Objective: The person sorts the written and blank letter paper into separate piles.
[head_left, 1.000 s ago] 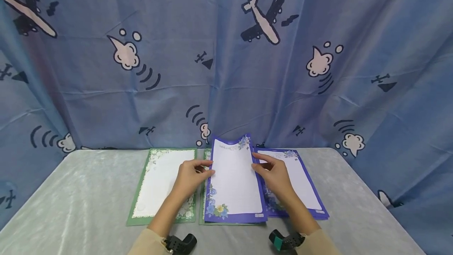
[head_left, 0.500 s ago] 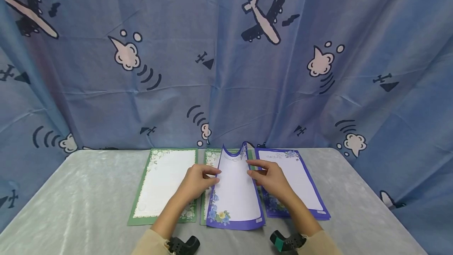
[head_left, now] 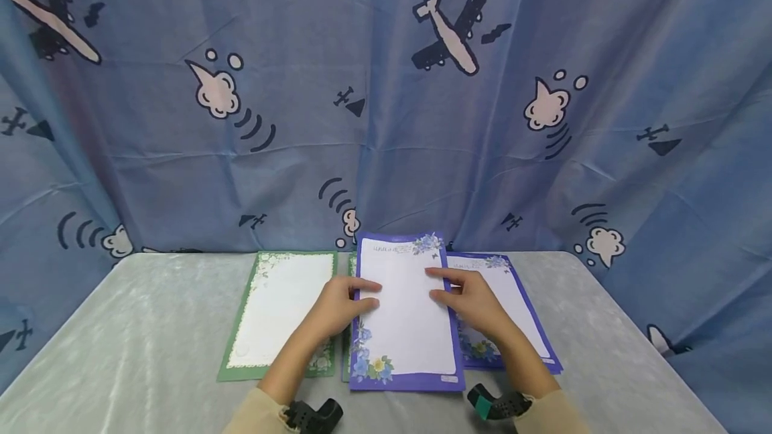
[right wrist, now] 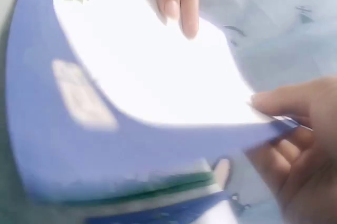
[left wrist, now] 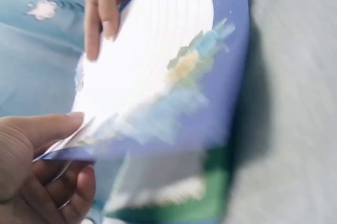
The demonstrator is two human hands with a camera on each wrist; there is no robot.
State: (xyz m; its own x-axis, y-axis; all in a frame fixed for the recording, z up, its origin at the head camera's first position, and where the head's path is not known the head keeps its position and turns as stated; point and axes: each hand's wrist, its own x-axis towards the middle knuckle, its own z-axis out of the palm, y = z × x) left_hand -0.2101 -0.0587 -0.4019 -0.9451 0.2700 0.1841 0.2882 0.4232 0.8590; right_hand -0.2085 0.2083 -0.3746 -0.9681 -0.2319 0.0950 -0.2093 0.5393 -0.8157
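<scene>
A purple-bordered sheet of letter paper point(head_left: 405, 333), printed with blue and yellow flowers, is held in the middle by both hands. My left hand point(head_left: 338, 305) pinches its left edge, thumb on top and fingers curled beneath, as the left wrist view shows. At the opposite edge my right hand point(head_left: 476, 305) grips it likewise, and the sheet point(right wrist: 142, 66) bows slightly between them. Under it lies green-bordered paper point(left wrist: 215, 176), mostly covered in the head view.
To the left lies a green-bordered flowered sheet point(head_left: 274, 313) on the pale tablecloth point(head_left: 120, 333). More purple-bordered sheets point(head_left: 512, 313) lie to the right, partly behind my right hand. A blue curtain point(head_left: 289, 173) with airplane prints hangs behind the table.
Half a second ago the purple-bordered sheet was narrowed, its top edge curling into a dip; now it is spread wider and flatter. The hands have moved slightly, the right one a little rightward.
</scene>
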